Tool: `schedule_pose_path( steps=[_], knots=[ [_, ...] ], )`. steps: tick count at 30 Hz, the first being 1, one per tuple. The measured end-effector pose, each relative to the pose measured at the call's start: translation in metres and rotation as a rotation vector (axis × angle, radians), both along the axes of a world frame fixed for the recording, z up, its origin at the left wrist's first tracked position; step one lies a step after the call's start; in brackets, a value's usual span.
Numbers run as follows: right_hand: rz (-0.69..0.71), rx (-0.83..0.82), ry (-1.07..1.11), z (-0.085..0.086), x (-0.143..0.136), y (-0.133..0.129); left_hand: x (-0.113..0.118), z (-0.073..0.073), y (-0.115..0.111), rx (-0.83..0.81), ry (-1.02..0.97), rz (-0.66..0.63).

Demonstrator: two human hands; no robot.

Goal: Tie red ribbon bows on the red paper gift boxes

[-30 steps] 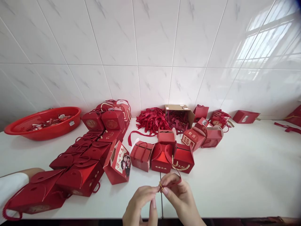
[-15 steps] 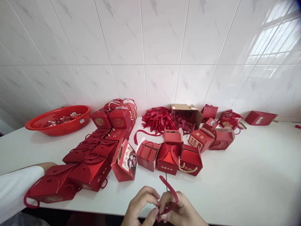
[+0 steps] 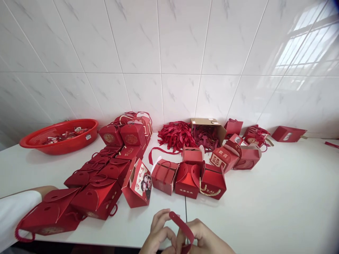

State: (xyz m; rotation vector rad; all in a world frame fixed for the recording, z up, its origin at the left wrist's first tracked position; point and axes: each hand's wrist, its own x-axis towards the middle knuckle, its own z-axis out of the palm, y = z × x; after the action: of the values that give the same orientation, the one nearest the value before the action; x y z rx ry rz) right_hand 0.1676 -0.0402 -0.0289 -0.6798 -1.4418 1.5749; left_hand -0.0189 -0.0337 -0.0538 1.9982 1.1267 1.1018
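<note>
Low at the table's front edge, my right hand (image 3: 203, 237) pinches a narrow red strap (image 3: 184, 225). The strap arches up out of the grip, and a small hole shows near its free end. Against it from the left, my left hand (image 3: 159, 233) has thumb and forefinger closed at the strap's lower part; the fingertips are partly cut off by the picture's bottom edge. Just beyond my hands stand red gift boxes: one with a printed couple (image 3: 138, 183), one with a dark red cord (image 3: 164, 176), a plain one (image 3: 187, 180) and one with a cream rope handle (image 3: 213, 180).
Closed red boxes (image 3: 96, 197) fill the left side in rows. Behind are a red plastic basin (image 3: 60, 144) of small wrapped items, a ribbon heap (image 3: 177, 135) and a carton (image 3: 221, 132) of straps. Another person's sleeve (image 3: 18, 215) reaches in at left.
My hands have sunk slightly toward the bottom edge, and the strap's free end has swung left and down. The view has tilted a little; the boxes stay in place.
</note>
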Motion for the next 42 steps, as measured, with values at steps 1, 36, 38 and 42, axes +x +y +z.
schedule_pose_path(
  steps=[1,36,38,42],
  knots=[
    [-0.056,0.038,-0.028,0.000,-0.003,0.000,-0.001,-0.001,0.002,0.032,0.028,0.038],
    [-0.211,0.171,-0.089,0.019,0.007,-0.001,-0.054,0.061,-0.017,0.597,-0.253,0.420],
    [-0.196,0.159,-0.065,0.015,0.009,-0.003,-0.052,0.062,-0.022,0.530,-0.398,0.453],
    [-0.167,0.204,0.075,0.009,0.020,-0.005,-0.042,0.051,-0.009,0.403,-0.445,0.231]
  ],
)
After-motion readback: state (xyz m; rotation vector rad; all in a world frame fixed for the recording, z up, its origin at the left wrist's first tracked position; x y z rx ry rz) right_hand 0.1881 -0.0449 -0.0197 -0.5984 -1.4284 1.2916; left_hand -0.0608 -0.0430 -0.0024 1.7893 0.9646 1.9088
